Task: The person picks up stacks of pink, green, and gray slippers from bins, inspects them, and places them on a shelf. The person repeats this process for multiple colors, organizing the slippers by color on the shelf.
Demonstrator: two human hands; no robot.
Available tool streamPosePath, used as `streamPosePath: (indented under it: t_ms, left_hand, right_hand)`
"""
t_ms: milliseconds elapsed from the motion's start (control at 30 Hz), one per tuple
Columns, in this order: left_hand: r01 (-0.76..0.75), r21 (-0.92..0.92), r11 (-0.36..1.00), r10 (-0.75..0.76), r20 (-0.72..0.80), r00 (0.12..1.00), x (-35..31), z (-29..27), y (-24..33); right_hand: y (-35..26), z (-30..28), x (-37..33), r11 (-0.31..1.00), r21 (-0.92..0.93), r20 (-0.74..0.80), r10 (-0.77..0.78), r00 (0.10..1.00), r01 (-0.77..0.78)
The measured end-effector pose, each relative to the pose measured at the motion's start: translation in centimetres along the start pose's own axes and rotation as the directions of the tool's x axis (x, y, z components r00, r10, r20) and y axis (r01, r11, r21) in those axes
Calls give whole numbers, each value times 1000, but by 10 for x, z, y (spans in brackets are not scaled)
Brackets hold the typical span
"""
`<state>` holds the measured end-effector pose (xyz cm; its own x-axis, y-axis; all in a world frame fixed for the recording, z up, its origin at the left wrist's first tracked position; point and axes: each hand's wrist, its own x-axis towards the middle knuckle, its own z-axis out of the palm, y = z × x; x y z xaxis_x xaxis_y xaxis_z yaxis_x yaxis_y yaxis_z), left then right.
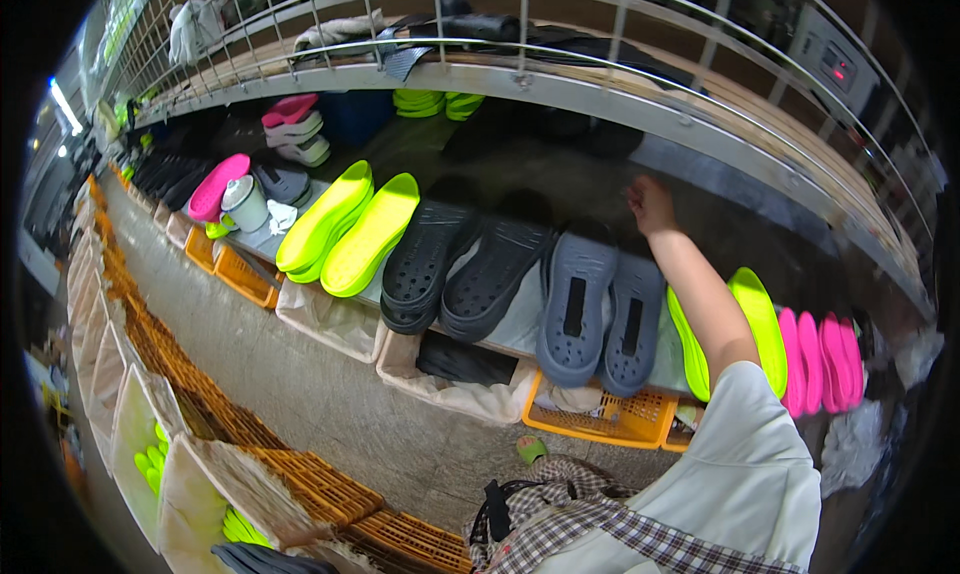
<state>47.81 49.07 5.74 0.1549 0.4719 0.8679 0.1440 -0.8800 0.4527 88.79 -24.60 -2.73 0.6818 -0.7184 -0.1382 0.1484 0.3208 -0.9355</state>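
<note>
My right arm reaches across the bench, and my right hand (652,204) is above its dark rear part, behind the soles. Its fingers look curled closed; whatever they may hold is hidden. Nearest are grey shoe soles (583,339) with a dark strip in the middle. Left of them lie black shoe soles (478,302) with holes in the toes, then neon yellow soles (352,259). Beyond my forearm are further neon yellow soles (757,319), partly covered by the arm, and several pink soles (805,359) standing side by side. My left hand is out of view.
A wire mesh guard (440,19) and a metal rail (330,79) run above the bench. A white lidded pot (245,202) stands left beside a pink sole (215,189). Lined baskets (330,319) and an orange crate (610,419) sit below; more baskets (300,479) line the aisle.
</note>
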Motion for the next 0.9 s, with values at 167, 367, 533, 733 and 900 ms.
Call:
streamPosePath:
  t_ms: [167, 367, 533, 733, 900]
  left_hand:
    - [-264, -10, 964, 243, 432, 869, -65, 67, 86]
    - [-285, 55, 957, 133, 789, 600, -93, 91, 126]
    - [-198, 32, 980, 81, 837, 541, -107, 107, 131]
    - [-165, -93, 982, 155, 894, 420, -116, 134, 124]
    - [-83, -305, 949, 315, 894, 319, -127, 158, 126]
  right_hand:
    - [45, 2, 166, 981, 65, -121, 192, 974, -185]
    - [61, 24, 215, 948, 319, 134, -26, 991, -18]
    - [33, 21, 204, 932, 362, 150, -68, 986, 9]
    - [-48, -51, 104, 935, 314, 217, 101, 971, -168]
    - [-98, -102, -73, 795, 362, 147, 467, 872, -487]
